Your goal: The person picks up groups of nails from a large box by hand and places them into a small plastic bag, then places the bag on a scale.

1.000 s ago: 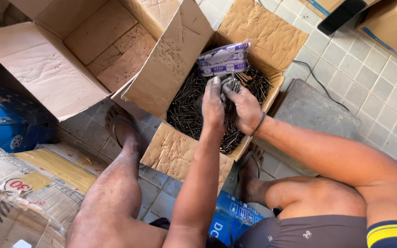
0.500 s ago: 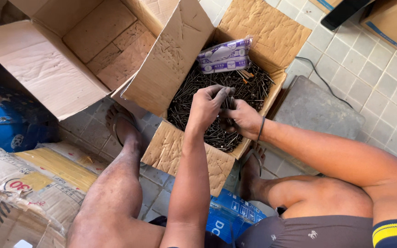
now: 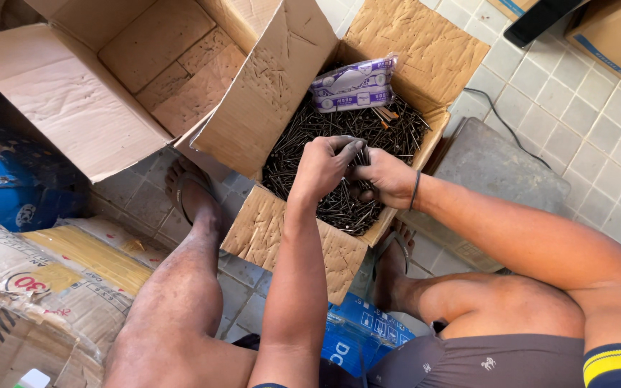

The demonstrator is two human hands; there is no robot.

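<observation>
The left hand and right hand are both closed on dark nails (sharp ones) above the cardboard box; better to keep the bundle aligned and grip gently.

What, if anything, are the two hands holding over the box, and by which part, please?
Both the left hand and the right hand close on dark nails above the nail-filled cardboard box; which part of the nails they grip cannot be told.

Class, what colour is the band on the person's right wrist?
Black wristband, seen in the head view.
</observation>
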